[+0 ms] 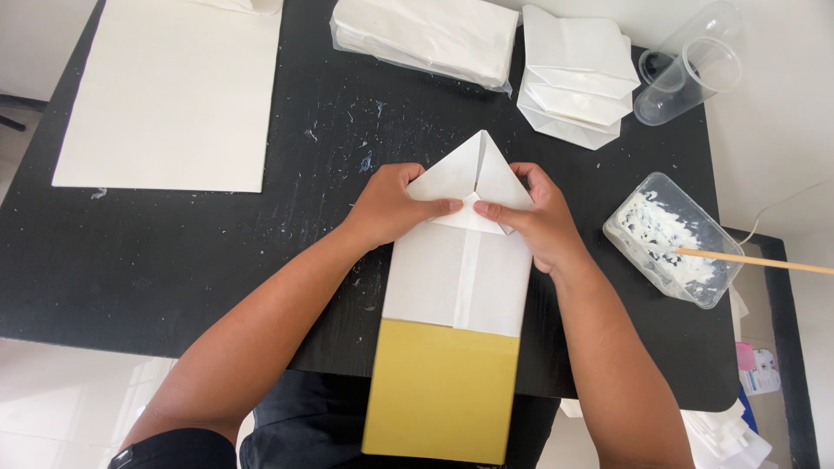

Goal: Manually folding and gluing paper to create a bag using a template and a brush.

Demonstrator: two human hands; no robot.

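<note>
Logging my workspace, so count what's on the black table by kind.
Paper bag being folded: 1
Stacks of folded white bags: 2
Large white sheet: 1
Clear plastic cups: 2
Glue tub with stick: 1
Total: 7

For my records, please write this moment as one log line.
left hand pressing bag fold | right hand pressing bag fold | paper bag flat on black table
</note>
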